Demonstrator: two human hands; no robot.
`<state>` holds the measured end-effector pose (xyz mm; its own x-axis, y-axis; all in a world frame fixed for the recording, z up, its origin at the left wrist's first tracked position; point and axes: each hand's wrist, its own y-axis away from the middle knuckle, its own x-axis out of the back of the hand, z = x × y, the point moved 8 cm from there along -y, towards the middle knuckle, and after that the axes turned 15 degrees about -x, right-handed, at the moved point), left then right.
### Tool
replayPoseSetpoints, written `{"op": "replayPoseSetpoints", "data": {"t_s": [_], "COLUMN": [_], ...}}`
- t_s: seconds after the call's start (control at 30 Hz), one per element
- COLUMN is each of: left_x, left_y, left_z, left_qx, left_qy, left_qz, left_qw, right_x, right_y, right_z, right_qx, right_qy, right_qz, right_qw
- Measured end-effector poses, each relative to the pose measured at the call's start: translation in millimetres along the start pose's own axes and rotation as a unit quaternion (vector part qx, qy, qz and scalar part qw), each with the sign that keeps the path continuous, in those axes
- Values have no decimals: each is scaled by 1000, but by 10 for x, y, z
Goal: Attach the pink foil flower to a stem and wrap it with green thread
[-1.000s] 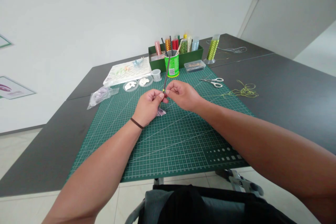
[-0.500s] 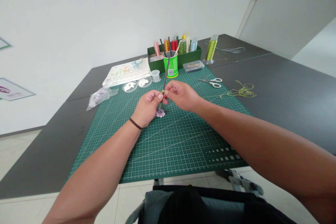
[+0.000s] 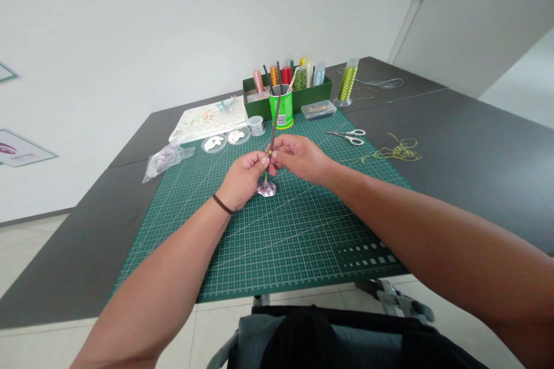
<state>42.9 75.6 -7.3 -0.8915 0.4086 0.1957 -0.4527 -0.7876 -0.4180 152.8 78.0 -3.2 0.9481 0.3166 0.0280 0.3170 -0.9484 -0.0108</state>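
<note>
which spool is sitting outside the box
The yellow-green thread spool on its clear stand, right of the dark green box; the other spools, orange, red and pink among them, stand inside that box.

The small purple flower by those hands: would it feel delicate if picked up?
Probably light and delicate: the small purple flower has thin, sheer-looking petals. Its slim stem, rising to the dark rod pinched by the left hand and right hand, would likely bend easily.

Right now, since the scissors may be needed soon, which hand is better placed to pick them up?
Probably the right hand: the scissors lie ahead of it on the right of the cutting mat. The left hand is farther off, though both hands are at the dark rod, above the small lilac flower.
</note>
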Motion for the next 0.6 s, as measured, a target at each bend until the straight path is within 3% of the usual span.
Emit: {"op": "replayPoseSetpoints", "data": {"t_s": [0.27, 0.4, 0.6], "left_x": [-18, -4, -18], "left_y": [14, 25, 27], "left_z": [-29, -47, -55], "left_qx": [32, 52, 74], "left_qy": [19, 34, 106], "left_qz": [-6, 17, 19], "left_qw": [999, 998, 991], "right_x": [-22, -5, 2], "right_y": [-20, -25, -39], "right_z": [49, 51, 100], "right_qx": [1, 17, 17], "right_qy": [-37, -35, -31], "right_qz": [-29, -26, -25], "right_qw": [999, 999, 999]}}
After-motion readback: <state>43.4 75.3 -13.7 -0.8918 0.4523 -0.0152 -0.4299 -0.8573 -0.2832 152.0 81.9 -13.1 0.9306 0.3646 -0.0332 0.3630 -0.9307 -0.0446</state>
